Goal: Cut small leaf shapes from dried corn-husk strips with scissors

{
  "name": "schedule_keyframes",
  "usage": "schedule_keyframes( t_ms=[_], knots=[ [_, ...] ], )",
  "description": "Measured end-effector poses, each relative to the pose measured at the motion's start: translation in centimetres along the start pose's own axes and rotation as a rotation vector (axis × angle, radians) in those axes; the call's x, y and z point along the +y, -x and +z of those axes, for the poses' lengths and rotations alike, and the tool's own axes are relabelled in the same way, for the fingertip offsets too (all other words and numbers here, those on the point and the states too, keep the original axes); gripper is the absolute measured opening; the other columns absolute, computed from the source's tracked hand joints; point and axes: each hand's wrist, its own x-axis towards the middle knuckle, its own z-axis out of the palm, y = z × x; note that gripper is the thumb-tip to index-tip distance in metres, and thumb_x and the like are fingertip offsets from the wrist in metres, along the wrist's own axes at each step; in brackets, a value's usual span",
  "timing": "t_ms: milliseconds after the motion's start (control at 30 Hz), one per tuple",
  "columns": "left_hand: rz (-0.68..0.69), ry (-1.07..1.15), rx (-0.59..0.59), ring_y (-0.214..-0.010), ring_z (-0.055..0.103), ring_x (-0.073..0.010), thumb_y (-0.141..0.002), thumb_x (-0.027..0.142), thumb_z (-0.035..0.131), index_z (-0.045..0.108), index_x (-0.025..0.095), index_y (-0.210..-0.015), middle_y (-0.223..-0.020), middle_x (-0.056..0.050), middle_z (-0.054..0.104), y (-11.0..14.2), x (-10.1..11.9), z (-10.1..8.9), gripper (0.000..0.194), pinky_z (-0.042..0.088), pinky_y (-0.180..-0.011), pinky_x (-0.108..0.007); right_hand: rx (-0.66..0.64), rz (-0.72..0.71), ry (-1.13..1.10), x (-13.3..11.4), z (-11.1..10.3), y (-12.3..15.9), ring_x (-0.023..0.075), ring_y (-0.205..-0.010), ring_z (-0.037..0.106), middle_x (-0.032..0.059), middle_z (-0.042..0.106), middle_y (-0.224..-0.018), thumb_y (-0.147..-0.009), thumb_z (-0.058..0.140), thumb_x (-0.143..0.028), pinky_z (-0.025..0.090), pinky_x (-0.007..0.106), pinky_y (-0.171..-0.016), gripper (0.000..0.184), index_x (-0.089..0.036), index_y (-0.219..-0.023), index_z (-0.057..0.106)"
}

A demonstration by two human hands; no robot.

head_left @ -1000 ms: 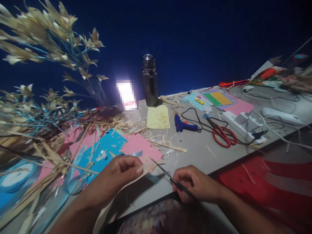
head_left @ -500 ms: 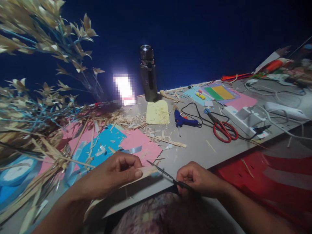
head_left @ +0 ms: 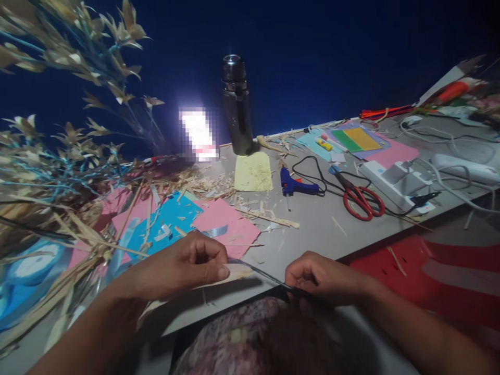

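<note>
My left hand [head_left: 199, 263] pinches a pale strip of dried husk [head_left: 239, 272] between thumb and fingers, low over the table's front edge. My right hand [head_left: 312, 276] is closed around dark slim-bladed scissors [head_left: 269, 276], whose handles are mostly hidden in the fingers. The blades point left and lie along the husk's upper edge, their tip at my left fingertips. Just beyond the hands lie a pink sheet [head_left: 230, 224] and a blue sheet [head_left: 172, 219], strewn with scraps.
A dark flask [head_left: 237, 109] stands by a glowing blurred patch [head_left: 199, 135]. A blue glue gun [head_left: 299, 186], red-handled scissors [head_left: 363, 202] and a white power strip [head_left: 386, 185] lie to the right. Dried-leaf branches [head_left: 117, 67] rise at the left. A red chair [head_left: 414, 281] is beside the table.
The scissors' tip has moved from above the husk to its edge at my left fingers, and the blades lie flatter. My right hand has shifted slightly right and up in the view.
</note>
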Motion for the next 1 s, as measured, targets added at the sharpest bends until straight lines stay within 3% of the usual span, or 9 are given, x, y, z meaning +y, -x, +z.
schedule_keyframes(
  t_ms=[133, 300, 433, 567, 733, 900, 1000],
  knots=[
    [0.01, -0.029, 0.005, -0.056, 0.032, -0.011, -0.088, 0.047, 0.064, 0.056, 0.018, -0.066, -0.06, 0.004, 0.04, 0.0, 0.1, 0.0, 0.038, 0.022, -0.052, -0.028, 0.017, 0.003, -0.015, 0.4, 0.3, -0.3, 0.0087, -0.055, 0.044, -0.0021, 0.054, -0.059, -0.077, 0.069, -0.023, 0.031, 0.017, -0.049, 0.015, -0.012, -0.068, 0.068],
    [-0.002, 0.013, 0.019, -0.056, 0.03, -0.0105, -0.088, 0.047, 0.066, 0.057, 0.017, -0.066, -0.06, 0.005, 0.039, 0.4, -0.1, 0.1, 0.038, 0.021, -0.051, -0.027, 0.01, 0.021, -0.152, 0.7, 0.6, -0.2, 0.0067, -0.05, 0.039, -0.004, 0.051, -0.055, -0.075, 0.078, -0.038, 0.029, 0.017, -0.047, 0.03, -0.012, -0.068, 0.066],
    [-0.001, 0.142, 0.164, -0.053, 0.026, -0.0094, -0.085, 0.051, 0.067, 0.055, 0.017, -0.064, -0.056, 0.006, 0.035, 0.4, -0.1, 1.1, 0.042, 0.018, -0.049, -0.026, 0.027, -0.027, -0.263, 1.0, 1.1, -0.5, 0.008, -0.056, 0.047, 0.0009, 0.063, -0.07, -0.073, 0.078, -0.04, 0.033, 0.017, -0.05, 0.031, -0.012, -0.081, 0.068],
    [0.045, 0.234, 0.389, -0.052, 0.028, -0.0091, -0.081, 0.052, 0.071, 0.056, 0.017, -0.062, -0.056, 0.006, 0.037, -0.1, 0.0, 2.9, 0.042, 0.02, -0.048, -0.024, 0.063, -0.05, -0.254, 0.8, 2.3, -1.3, 0.0104, -0.063, 0.053, 0.003, 0.065, -0.074, -0.075, 0.073, -0.033, 0.039, 0.018, -0.056, 0.022, -0.012, -0.079, 0.067],
    [0.099, 0.329, 0.597, -0.058, 0.044, -0.0117, -0.074, 0.045, 0.079, 0.061, 0.017, -0.061, -0.061, 0.001, 0.054, -1.0, 0.1, 4.3, 0.036, 0.033, -0.054, -0.022, 0.123, -0.057, -0.226, -0.1, 3.4, -2.1, 0.0105, -0.062, 0.047, -0.0006, 0.059, -0.068, -0.069, 0.076, -0.027, 0.034, 0.018, -0.053, 0.017, -0.014, -0.078, 0.068],
    [0.036, 0.535, 0.616, -0.046, 0.034, -0.0082, -0.07, 0.047, 0.082, 0.058, 0.018, -0.063, -0.052, 0.004, 0.049, -1.1, -0.4, 4.2, 0.038, 0.022, -0.045, -0.021, 0.166, -0.054, -0.295, -0.4, 3.6, -2.3, 0.0106, -0.061, 0.044, -0.0022, 0.054, -0.065, -0.065, 0.073, -0.019, 0.034, 0.019, -0.055, 0.016, -0.014, -0.079, 0.068],
    [0.045, 0.522, 0.637, -0.047, 0.032, -0.008, -0.07, 0.047, 0.081, 0.056, 0.018, -0.06, -0.05, 0.006, 0.042, -1.2, -0.6, 4.2, 0.04, 0.02, -0.046, -0.021, 0.152, -0.038, -0.33, -0.4, 3.9, -2.5, 0.0097, -0.06, 0.043, -0.0026, 0.054, -0.066, -0.064, 0.074, -0.019, 0.032, 0.019, -0.053, 0.017, -0.014, -0.078, 0.066]
  ],
)
